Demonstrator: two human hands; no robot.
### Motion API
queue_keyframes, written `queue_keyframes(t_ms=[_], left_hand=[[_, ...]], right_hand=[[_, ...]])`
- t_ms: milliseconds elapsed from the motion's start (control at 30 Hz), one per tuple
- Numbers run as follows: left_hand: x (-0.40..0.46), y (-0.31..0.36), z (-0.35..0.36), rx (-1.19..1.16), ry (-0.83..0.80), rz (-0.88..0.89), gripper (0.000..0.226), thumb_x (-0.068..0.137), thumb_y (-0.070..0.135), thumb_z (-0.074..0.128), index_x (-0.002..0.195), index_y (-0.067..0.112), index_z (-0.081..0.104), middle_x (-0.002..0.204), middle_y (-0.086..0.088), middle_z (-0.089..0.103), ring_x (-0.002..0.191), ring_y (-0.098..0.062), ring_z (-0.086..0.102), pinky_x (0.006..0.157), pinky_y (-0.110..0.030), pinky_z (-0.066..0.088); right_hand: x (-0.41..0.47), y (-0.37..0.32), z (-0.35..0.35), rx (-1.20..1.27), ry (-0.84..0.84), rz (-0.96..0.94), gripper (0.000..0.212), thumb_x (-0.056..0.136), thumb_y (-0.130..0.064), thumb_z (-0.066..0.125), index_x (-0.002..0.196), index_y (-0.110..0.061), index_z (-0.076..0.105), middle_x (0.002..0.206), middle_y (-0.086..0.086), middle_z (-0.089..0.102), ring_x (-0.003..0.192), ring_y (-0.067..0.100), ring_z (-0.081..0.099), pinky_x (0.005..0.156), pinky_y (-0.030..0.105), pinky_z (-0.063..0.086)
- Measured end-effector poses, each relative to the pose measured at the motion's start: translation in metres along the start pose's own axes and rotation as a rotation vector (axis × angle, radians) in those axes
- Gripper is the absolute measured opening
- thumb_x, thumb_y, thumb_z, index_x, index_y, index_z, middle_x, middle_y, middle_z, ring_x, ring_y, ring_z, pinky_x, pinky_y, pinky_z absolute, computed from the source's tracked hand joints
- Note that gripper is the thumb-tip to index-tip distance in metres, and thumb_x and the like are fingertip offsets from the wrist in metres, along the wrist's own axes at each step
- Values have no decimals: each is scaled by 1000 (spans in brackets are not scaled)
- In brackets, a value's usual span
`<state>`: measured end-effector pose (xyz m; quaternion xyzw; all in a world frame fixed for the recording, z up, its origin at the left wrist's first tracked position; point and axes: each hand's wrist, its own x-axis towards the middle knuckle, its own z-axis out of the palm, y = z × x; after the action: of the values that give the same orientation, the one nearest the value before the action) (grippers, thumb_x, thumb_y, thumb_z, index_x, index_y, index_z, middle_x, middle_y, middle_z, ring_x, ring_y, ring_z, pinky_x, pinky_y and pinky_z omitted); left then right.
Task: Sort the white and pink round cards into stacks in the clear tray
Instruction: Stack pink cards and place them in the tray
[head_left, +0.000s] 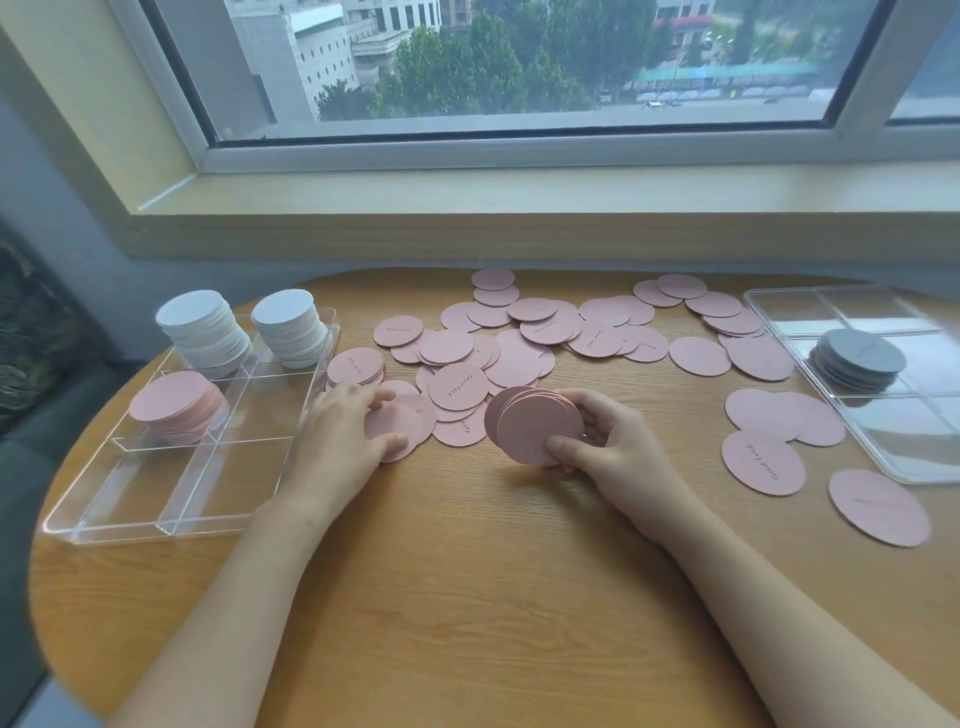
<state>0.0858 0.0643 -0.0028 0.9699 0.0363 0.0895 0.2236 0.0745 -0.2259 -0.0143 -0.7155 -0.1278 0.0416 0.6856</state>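
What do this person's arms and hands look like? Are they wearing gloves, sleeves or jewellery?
Both arms are bare from the bottom edge of the picture up to the fingers: no sleeves in view. The left hand and right hand wear no gloves, and no ring, watch or bracelet shows. The nails look short and unpainted.

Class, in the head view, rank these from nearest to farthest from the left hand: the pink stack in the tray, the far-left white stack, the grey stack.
From the left hand:
1. pink stack, in the tray, just left.
2. far-left white stack, tray's back corner.
3. grey stack, far right.
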Motion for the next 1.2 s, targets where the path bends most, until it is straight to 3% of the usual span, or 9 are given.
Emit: queue_keyframes(t_ms=[333,400,533,600,700,767,933,1033,1200], left_hand=[[-11,3,0,-86,140,81,39,80,21,85,116,24,70,104,8,60,91,-14,53,86,-31,47],[-9,5,-1,-198,131,61,30,83,18,83,106,30,70,95,11,61,80,-10,54,77,-20,43],[-6,17,-2,-538,108,-26,20,87,17,80,93,34,73,83,9,66,67,-6,57,66,-27,48],[-8,31,1,-679,73,-57,15,89,18,78,95,30,73,81,8,69,58,-1,55,62,-19,47],[-12,52,13,-840,-33,-33,10,92,12,74,96,21,75,78,7,69,55,-4,55,60,-15,48],[-14,58,23,-830,-82,-1,13,93,12,72,94,24,76,72,11,68,56,-7,56,64,-18,50],[-15,58,39,-824,-215,104,21,97,25,61,108,20,78,76,3,69,70,-16,63,81,-45,56],[-13,53,41,-759,-226,171,27,96,27,56,112,24,77,76,5,67,72,-17,63,80,-50,57],[-13,50,33,-633,-149,227,27,99,25,59,121,34,73,86,18,71,78,-3,63,76,-20,50]], right_hand=[[0,0,0,3,-7,5,38,87,11,66,118,-10,65,97,0,73,77,5,65,63,18,50],[1,-1,0,4,-4,6,38,87,12,66,119,-9,65,97,1,73,77,5,65,63,18,50],[0,-1,-1,7,-8,6,37,88,11,66,120,-9,65,98,3,73,78,7,65,65,20,51],[1,0,-2,0,-15,-2,38,89,8,66,121,-12,65,99,4,73,78,11,64,66,26,52],[1,2,-3,-9,-16,-32,42,90,7,65,125,-14,65,111,4,73,98,17,68,82,35,56],[1,2,-4,-9,-11,-50,43,90,8,65,128,-13,64,116,3,73,111,18,67,92,35,55],[5,7,-3,37,39,-54,45,89,8,66,130,-10,62,126,15,63,111,23,66,85,42,58],[5,6,-3,36,17,-39,44,89,11,64,128,-9,62,121,19,64,93,12,66,71,28,54],[3,3,-2,56,3,-32,41,88,12,64,124,-8,63,109,3,74,97,8,68,75,17,50]])
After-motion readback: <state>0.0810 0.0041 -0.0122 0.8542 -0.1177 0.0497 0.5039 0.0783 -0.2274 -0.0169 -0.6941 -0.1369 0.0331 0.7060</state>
